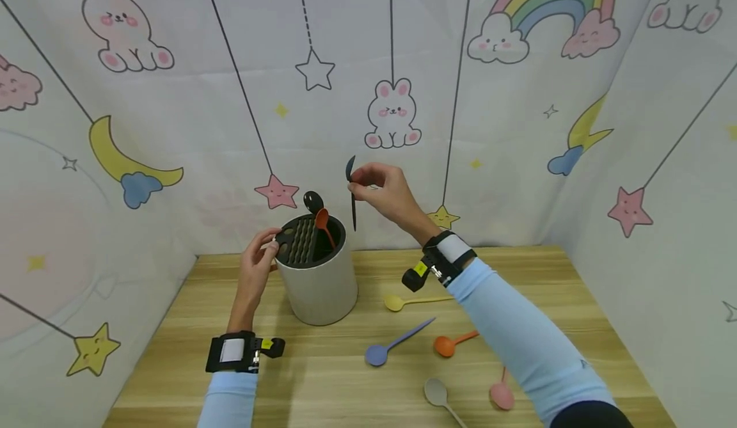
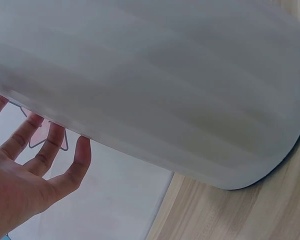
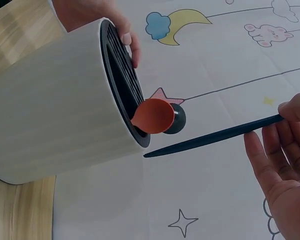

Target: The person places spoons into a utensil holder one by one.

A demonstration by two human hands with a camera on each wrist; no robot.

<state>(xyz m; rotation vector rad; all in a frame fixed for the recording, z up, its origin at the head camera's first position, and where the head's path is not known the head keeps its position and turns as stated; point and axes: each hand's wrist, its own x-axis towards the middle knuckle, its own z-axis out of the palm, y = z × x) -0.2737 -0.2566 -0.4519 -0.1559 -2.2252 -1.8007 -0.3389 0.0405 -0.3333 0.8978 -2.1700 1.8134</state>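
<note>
My right hand (image 1: 384,188) pinches a dark blue spoon (image 1: 354,214), held upright with its bowl on top and its thin handle pointing down. In the right wrist view the spoon's handle (image 3: 210,139) slants toward the rim of a pale utensil holder (image 1: 319,287), its tip close beside it. The holder has a dark ridged insert (image 1: 301,241) with an open compartment. An orange spoon (image 1: 322,219) and a black spoon (image 1: 313,201) stand in it, bowls up. My left hand (image 1: 256,261) grips the holder's left rim, fingers (image 2: 55,145) against its side.
On the wooden table (image 1: 242,300) to the right of the holder lie a yellow spoon (image 1: 395,302), a blue-violet spoon (image 1: 377,354), an orange spoon (image 1: 445,346), a beige spoon (image 1: 435,391) and a pink spoon (image 1: 502,396). A printed cloth backdrop (image 1: 230,127) rises behind the table.
</note>
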